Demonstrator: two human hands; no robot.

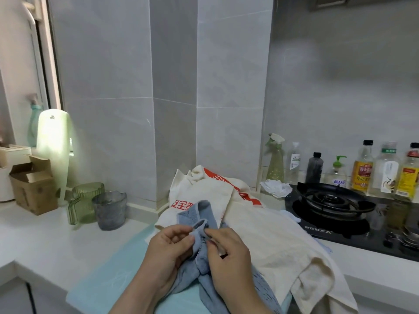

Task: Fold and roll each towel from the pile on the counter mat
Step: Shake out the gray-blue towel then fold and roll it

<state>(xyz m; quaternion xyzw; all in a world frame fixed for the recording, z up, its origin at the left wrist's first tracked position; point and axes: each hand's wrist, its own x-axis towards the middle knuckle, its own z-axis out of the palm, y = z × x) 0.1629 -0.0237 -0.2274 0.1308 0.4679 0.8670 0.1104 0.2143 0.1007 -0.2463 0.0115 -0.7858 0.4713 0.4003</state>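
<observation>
Head view: a blue towel is held up over the light blue mat, pinched by the left hand and the right hand. Cream towels are piled just behind it.

Both hands are up over the pale turquoise counter mat. The left hand and right hand pinch the hem of a soft blue terry towel, thumbs close together. A heap of cream cloth towels with red print covers the mat's right side. Left of the mat, a green ribbed plastic cup stands on the white desk.
</observation>
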